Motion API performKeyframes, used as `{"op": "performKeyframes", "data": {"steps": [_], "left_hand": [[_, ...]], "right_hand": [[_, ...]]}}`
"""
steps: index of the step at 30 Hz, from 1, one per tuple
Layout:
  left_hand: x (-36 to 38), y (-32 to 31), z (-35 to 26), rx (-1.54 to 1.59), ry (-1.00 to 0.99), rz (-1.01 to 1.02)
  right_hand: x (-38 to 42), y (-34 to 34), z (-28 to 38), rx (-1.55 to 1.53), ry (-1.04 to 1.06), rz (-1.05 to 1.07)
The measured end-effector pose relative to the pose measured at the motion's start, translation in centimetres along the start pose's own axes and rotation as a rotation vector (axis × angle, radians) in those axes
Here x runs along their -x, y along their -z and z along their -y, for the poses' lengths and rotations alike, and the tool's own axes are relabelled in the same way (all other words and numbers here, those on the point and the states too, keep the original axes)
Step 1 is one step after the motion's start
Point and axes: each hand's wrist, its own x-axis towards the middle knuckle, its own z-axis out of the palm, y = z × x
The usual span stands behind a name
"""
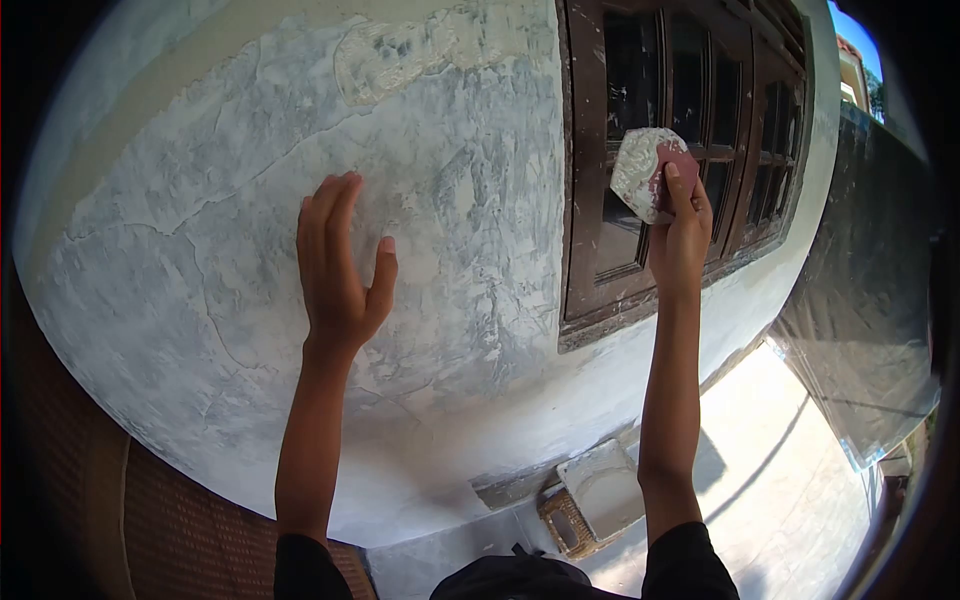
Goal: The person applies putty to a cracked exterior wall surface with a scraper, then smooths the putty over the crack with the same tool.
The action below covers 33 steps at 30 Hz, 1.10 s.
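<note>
My left hand (338,265) is raised in front of the patchy grey-white wall (240,230), its fingers stretched upward and thumb apart, holding nothing. In my right hand (683,232) is a flat, many-sided piece (634,178), pinched with the thumb on its near face. That piece is reddish on one side and smeared with whitish plaster over the rest; I cannot tell whether it is a scraper or a sanding pad. It overlaps the dark brown window frame (585,200) in this view.
Low by the wall's foot sits a whitish tray (605,490) against a woven basket (565,525). Sunlit floor (790,470) stretches to the right, beside a dark plastic sheet (865,270). Brown woven panelling (200,530) stands at lower left.
</note>
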Motion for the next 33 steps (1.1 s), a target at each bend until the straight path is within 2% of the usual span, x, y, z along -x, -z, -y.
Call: {"op": "performKeyframes", "data": {"steps": [6, 8, 13, 19, 21, 25, 33], "left_hand": [[6.9, -7.5, -7.8, 0.317, 0.003, 0.184], [10.0, -9.9, -10.6, 0.439, 0.010, 0.246], [18.2, -15.1, -17.1, 0.623, 0.059, 0.477], [27.5, -19.7, -23.7, 0.790, 0.103, 0.733], [31.2, -21.3, -25.7, 0.878, 0.190, 0.795], [38.2, -23.9, -28.8, 0.933, 0.234, 0.905], [50.5, -27.5, -32.6, 0.975, 0.331, 0.992]], "right_hand": [[11.8, 17.9, -0.4, 0.154, -0.309, -0.194], [17.1, 23.4, 0.0, 0.244, -0.411, -0.340], [28.8, 33.7, 1.3, 0.542, -0.621, -0.575], [36.8, 40.0, 1.1, 0.714, -0.733, -0.703], [38.6, 41.3, 0.6, 0.753, -0.733, -0.767], [41.9, 43.9, -0.9, 0.832, -0.793, -0.755], [48.6, 48.4, -5.8, 0.985, -0.904, -0.717]]}}
